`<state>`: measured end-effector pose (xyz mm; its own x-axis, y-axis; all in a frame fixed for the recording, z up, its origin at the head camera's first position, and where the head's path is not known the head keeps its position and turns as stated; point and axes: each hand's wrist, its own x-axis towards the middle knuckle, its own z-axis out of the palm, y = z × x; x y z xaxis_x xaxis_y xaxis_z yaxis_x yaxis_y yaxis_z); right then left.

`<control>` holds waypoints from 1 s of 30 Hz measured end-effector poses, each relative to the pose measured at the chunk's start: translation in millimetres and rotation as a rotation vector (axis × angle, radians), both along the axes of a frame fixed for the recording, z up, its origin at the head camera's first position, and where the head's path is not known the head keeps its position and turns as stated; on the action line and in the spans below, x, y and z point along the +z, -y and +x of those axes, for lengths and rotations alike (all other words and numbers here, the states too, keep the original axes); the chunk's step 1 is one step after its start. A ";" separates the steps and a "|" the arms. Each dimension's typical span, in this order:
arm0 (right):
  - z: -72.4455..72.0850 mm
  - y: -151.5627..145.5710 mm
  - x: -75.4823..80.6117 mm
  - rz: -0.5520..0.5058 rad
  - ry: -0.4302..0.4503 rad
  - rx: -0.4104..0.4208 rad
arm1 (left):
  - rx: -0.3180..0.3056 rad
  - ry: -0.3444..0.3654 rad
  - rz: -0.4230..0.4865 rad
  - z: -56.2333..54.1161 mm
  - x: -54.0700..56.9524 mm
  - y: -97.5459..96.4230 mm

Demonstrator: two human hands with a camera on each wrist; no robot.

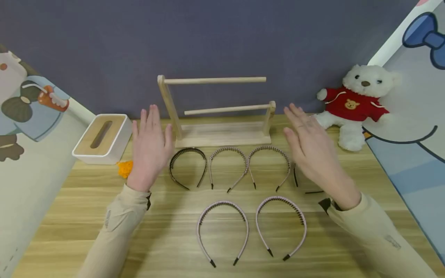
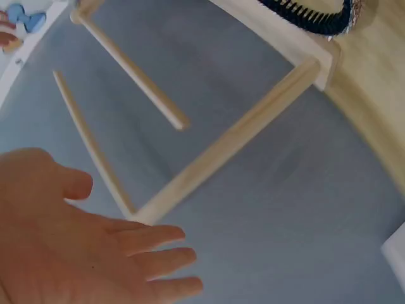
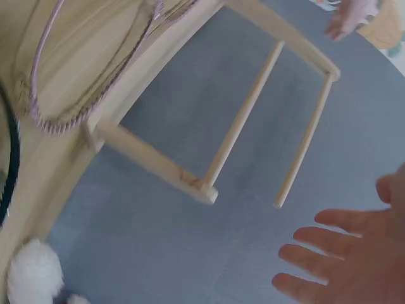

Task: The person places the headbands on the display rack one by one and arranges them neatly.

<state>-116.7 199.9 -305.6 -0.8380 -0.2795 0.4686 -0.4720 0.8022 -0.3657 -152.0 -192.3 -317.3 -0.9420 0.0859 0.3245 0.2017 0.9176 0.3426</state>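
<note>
My left hand (image 1: pixel 149 150) is raised with straight fingers left of a wooden two-bar stand (image 1: pixel 222 135). On the stand's right side my right hand (image 1: pixel 314 150) is held up the same way, palm inward. Both hands hold nothing. In front of the stand lies a row of headbands: a black headband (image 1: pixel 189 149), two greyish-pink headbands (image 1: pixel 228 149), and a dark headband (image 1: pixel 296 177) mostly hidden under my right hand. Nearer to me are a pink headband (image 1: pixel 223 203) and another pink headband (image 1: pixel 278 198). Both bars of the stand are bare.
A white tissue box (image 1: pixel 118 148) with a wooden lid stands at the left, beside a small orange item (image 1: pixel 125 169). A white teddy bear (image 1: pixel 352 104) in a red sweater sits at the right. Behind the stand rises a dark blue-grey panel (image 1: pixel 215 38).
</note>
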 end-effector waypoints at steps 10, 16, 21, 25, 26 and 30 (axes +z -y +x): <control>35.9 -12.9 -3.5 -0.365 0.174 0.056 | -0.169 0.174 0.593 -48.2 -27.9 22.7; 56.9 -23.8 -25.6 -0.343 0.310 0.022 | -0.205 0.227 0.778 -63.1 -38.6 18.2; 67.6 -33.1 -48.2 -0.253 0.405 -0.010 | -0.210 0.271 0.841 -67.7 -40.9 20.4; 74.1 -42.6 -71.6 -0.153 0.448 0.020 | -0.218 0.279 0.847 -68.6 -44.4 20.0; 75.8 -44.4 -77.2 -0.129 0.450 0.027 | -0.218 0.279 0.847 -69.0 -45.6 19.5; 82.2 -49.2 -94.2 -0.083 0.481 0.047 | -0.224 0.286 0.857 -70.1 -50.1 17.8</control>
<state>-34.5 249.1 -399.8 -0.9523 -0.3003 0.0541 -0.2691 0.7430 -0.6129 -222.1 -210.1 -367.4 -0.9863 0.1135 0.1194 0.1469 0.2778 0.9493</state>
